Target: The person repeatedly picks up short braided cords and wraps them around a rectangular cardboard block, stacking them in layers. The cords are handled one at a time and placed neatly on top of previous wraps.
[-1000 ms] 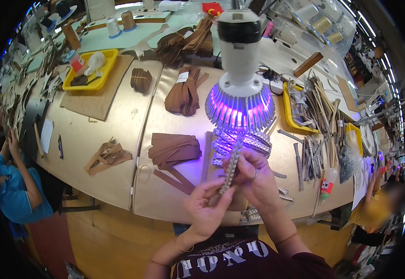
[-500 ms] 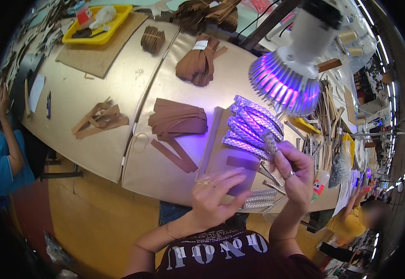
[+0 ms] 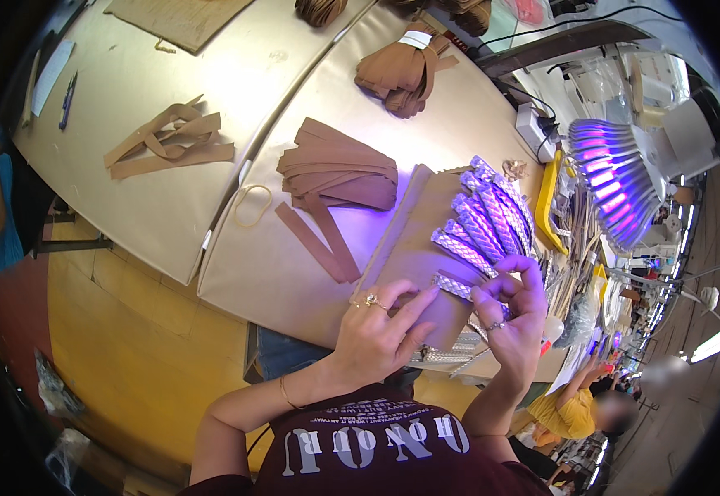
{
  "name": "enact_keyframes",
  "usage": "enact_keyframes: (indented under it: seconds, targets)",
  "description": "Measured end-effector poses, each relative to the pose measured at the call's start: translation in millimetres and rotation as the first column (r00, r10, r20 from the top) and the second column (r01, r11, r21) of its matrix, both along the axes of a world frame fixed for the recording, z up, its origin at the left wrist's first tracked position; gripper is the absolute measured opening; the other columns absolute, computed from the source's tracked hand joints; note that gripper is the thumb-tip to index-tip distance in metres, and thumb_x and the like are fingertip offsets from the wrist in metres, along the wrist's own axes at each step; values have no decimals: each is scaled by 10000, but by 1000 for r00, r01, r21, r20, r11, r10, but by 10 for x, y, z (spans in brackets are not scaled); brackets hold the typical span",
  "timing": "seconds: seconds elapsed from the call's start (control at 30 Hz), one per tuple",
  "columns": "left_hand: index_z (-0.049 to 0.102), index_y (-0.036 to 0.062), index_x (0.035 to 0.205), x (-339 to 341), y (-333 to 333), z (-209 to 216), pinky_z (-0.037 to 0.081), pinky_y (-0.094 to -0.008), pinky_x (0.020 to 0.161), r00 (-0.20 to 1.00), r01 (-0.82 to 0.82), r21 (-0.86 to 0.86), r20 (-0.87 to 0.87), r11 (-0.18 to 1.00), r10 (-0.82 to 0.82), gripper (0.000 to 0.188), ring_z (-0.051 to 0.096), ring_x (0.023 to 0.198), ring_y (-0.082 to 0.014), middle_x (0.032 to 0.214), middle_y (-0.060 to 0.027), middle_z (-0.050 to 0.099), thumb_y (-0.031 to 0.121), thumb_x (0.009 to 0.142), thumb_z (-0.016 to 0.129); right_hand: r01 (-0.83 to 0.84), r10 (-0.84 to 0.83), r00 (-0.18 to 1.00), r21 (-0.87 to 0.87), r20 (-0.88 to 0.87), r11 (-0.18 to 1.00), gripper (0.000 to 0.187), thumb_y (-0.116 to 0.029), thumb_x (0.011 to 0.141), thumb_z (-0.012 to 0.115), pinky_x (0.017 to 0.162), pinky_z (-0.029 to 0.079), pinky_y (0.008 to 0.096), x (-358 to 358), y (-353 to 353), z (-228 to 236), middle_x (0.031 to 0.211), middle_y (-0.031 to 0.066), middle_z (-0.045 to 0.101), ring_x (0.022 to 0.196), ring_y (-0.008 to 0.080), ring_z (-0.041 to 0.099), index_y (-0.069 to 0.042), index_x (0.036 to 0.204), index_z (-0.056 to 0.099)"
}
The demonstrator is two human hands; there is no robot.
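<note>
In front of me, a flat brown board (image 3: 401, 236) lies on the table. My right hand (image 3: 513, 307) pinches a short braided strap (image 3: 454, 286) over it, and the strap's free end points left. My left hand (image 3: 383, 325) has its fingers apart, with the index fingertip at or very near that free end; contact is hard to tell. A fanned bundle of braided straps (image 3: 488, 217) lies just beyond my right hand, tinted purple by the lamp. More braided straps (image 3: 459, 354) are partly hidden below my hands.
A lamp (image 3: 620, 182) with purple light stands at the right. To the left lie a stack of flat brown strips (image 3: 339, 165), a rubber band (image 3: 252, 205) and loose brown strips (image 3: 170, 140). Farther off are a tied brown bundle (image 3: 405, 70) and a yellow tray (image 3: 550, 202).
The bundle of braided straps, held up by my right hand before, now lies on the board. My right hand has come down and pinches a single strap. The view has shifted.
</note>
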State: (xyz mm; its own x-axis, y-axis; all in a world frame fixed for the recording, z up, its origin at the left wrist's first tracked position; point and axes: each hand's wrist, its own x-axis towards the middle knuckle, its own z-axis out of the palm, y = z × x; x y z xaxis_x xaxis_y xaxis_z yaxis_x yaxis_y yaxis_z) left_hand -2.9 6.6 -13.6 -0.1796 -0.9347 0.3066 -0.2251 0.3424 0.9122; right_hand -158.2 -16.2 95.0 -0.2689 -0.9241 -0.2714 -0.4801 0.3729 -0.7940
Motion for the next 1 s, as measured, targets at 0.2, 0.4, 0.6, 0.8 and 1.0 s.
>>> enact_keyframes:
  seconds: [0.2, 0.4, 0.6, 0.8, 1.0]
  targets:
    - [660, 79, 1176, 3, -7, -5, 474, -352, 692, 1000, 19, 1, -6, 1000, -19, 373, 593, 793, -237, 1046, -88, 569, 217, 833, 707, 101, -97, 979, -14, 180, 995, 332, 55, 839, 646, 625, 482, 232, 11, 30, -37, 771, 59, 617, 675, 101, 575, -41, 1075, 433]
    - [666, 82, 1171, -4, -43, 22, 485, -359, 686, 998, 50, 15, 35, 999, -50, 361, 602, 804, -248, 1037, -105, 563, 244, 849, 691, 108, -98, 962, -24, 255, 994, 336, 60, 849, 645, 613, 489, 240, -3, 19, -54, 779, 75, 617, 680, 110, 583, -50, 1059, 407]
    - [681, 81, 1147, -29, -78, -3, 475, -343, 610, 999, 35, -18, 29, 999, -34, 351, 549, 698, -222, 1019, -108, 566, 251, 840, 712, 88, -64, 976, -108, 206, 990, 364, 56, 843, 664, 617, 482, 234, -23, 67, -117, 788, 91, 616, 677, 122, 581, -66, 1034, 380]
    - [670, 85, 1173, -15, -59, 19, 490, -346, 651, 997, 57, 5, 56, 998, -57, 361, 590, 769, -244, 1024, -113, 567, 261, 858, 688, 80, -45, 978, -165, 206, 983, 396, 48, 835, 686, 618, 479, 232, -37, 116, -161, 788, 98, 611, 668, 125, 576, -77, 1022, 359]
    - [664, 85, 1181, -8, -63, 28, 493, -353, 674, 997, 57, 9, 47, 998, -58, 366, 611, 804, -256, 1026, -115, 567, 266, 863, 681, 95, -61, 974, -145, 220, 985, 407, 33, 835, 695, 615, 478, 229, -42, 99, -154, 781, 96, 611, 659, 120, 573, -85, 1017, 351]
